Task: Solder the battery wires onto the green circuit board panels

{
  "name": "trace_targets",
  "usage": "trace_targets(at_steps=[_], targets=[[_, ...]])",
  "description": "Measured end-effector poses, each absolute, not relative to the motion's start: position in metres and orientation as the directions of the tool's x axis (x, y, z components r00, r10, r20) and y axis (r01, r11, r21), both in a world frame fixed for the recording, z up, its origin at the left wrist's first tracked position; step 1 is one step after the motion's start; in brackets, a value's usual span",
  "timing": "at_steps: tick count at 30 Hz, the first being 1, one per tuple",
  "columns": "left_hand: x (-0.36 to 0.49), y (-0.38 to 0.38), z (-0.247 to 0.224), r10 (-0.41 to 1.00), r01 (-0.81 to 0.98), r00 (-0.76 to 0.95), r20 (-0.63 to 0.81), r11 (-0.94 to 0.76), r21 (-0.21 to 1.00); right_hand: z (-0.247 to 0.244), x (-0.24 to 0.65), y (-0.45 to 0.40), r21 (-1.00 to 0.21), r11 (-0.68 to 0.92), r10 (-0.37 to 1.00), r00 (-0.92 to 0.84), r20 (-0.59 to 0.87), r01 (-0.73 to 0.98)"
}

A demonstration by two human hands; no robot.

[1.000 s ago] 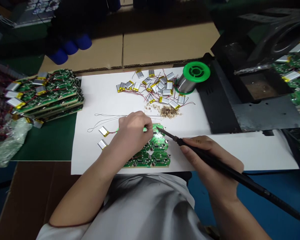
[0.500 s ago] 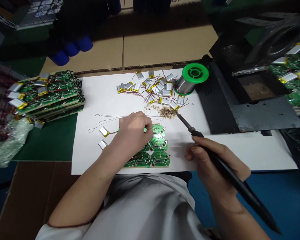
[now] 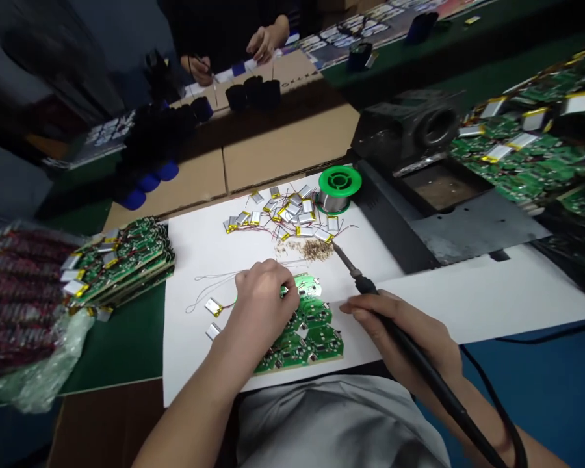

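Observation:
A green panel of joined circuit boards (image 3: 324, 338) lies on white paper in front of me. My left hand (image 3: 266, 299) is closed over its left part, thumb and fingers pinched; whatever they hold is hidden. Two small silver battery cells (image 3: 213, 306) lie to the left of that hand, the upper with a red wire running toward the panel. My right hand (image 3: 409, 331) grips a black soldering iron (image 3: 422, 365) by the handle. The iron's tip points up-left, beside a heap of brownish crumbs (image 3: 316, 249), apart from the panel.
Loose wired battery cells (image 3: 292, 211) and a green solder spool (image 3: 340, 183) lie behind. Thin wire loops (image 3: 209, 287) rest at left. Stacked boards (image 3: 136, 260) stand left, a black metal stand (image 3: 390, 221) right. Across the table are a co-worker's hands (image 3: 268, 42).
The camera view has tilted, so the bench sits lower in the picture and a co-worker's hands now show. My left hand stays over the panel; my right hand still grips the soldering iron.

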State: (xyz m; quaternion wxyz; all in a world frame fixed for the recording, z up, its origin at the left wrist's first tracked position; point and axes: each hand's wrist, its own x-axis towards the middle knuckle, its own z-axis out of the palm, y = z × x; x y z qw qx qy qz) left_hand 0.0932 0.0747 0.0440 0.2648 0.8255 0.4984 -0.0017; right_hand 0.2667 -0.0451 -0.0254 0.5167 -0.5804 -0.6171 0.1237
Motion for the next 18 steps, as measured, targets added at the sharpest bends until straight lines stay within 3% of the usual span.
trace_targets(at_steps=[13, 15, 18], targets=[[0.078, 0.098, 0.05, 0.822, 0.752, 0.543, -0.171, -0.385, 0.535, -0.018, 0.269, -0.041, -0.783, 0.337, 0.824, 0.239, 0.514, 0.523], [0.09, 0.11, 0.048, 0.805, 0.717, 0.587, -0.087, -0.467, 0.517, -0.02, 0.268, -0.042, -0.799, 0.313, 0.826, 0.267, 0.496, 0.514], [0.115, 0.128, 0.042, 0.768, 0.71, 0.64, -0.018, -0.582, 0.395, -0.024, 0.267, -0.046, -0.821, 0.258, 0.821, 0.334, 0.464, 0.509]])
